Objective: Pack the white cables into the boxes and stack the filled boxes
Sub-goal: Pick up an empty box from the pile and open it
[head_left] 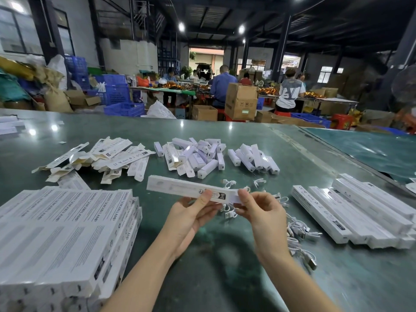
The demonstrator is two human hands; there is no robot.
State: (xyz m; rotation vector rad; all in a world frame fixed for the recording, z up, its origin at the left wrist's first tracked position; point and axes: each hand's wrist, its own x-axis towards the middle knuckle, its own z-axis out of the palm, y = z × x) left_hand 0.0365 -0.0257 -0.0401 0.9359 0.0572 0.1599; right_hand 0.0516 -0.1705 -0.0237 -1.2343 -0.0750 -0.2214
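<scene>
head view | left hand (pixel 191 212) grips long box (pixel 191 189) mid-air over table (pixel 202 255); right hand (pixel 261 212) pinches its end flap | progress est.: filled stack (pixel 65 233) at left, boxes (pixel 351 212) at right and loose white cables (pixel 299 230) remaining | room: bare table below hands; stack edge near left forearm.
</scene>
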